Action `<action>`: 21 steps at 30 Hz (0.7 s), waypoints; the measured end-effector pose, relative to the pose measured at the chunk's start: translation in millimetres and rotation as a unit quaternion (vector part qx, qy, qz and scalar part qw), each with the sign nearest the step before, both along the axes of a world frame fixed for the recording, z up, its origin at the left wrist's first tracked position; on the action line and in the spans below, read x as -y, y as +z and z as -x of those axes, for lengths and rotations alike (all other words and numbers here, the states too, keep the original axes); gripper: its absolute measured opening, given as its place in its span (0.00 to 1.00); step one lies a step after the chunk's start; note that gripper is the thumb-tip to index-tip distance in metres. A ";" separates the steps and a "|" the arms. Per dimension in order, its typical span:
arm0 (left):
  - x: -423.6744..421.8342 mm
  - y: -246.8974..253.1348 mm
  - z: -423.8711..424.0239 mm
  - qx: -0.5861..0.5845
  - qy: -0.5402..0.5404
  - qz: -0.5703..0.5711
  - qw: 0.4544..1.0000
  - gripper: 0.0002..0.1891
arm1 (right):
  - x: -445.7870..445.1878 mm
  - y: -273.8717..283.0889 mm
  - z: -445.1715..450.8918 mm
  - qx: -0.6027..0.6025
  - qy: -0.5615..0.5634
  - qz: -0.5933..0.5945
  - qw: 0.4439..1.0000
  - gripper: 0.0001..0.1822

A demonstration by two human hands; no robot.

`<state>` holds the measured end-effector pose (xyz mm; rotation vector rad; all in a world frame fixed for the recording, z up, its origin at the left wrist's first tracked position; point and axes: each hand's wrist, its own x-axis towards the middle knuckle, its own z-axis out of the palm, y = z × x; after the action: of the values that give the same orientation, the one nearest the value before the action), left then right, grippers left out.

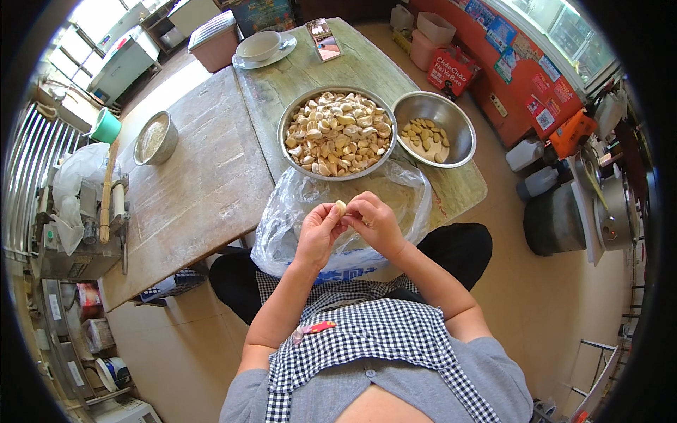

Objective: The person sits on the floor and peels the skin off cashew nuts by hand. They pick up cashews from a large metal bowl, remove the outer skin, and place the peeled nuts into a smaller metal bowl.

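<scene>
Between thumb and fingers, my left hand [317, 235] holds a pale garlic clove [341, 207] upright. The fingertips of my right hand [374, 221] are pinched together against the clove's lower side; whether they grip a bit of skin is too small to tell. Both hands are above an open clear plastic bag [285, 211] with blue print, spread over the table edge and my lap. Just beyond stands a wide steel bowl [283, 150] heaped with unpeeled garlic cloves [338, 132]. To its right, a smaller steel bowl [463, 127] has peeled cloves [423, 133] at the bottom.
A phone [323, 39] lies at the table's far end, beside a white bowl [259, 46] on a plate. On the left wooden tabletop [206, 174] sits a metal bowl of grains [156, 138]. A machine with rollers [84, 232] borders that side; a large pot [552, 222] stands right.
</scene>
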<state>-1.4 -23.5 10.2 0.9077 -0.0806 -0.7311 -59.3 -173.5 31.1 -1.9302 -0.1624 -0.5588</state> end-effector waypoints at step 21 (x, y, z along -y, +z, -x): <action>1.8 11.9 3.3 0.158 -0.005 -0.122 0.980 0.08 | -0.8 -0.8 0.6 -0.052 -0.020 0.017 0.998 0.09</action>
<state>-4.7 -25.3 22.2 1.2549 -0.2817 -0.6086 -59.9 -172.8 30.3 -1.9936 -0.0663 -0.4835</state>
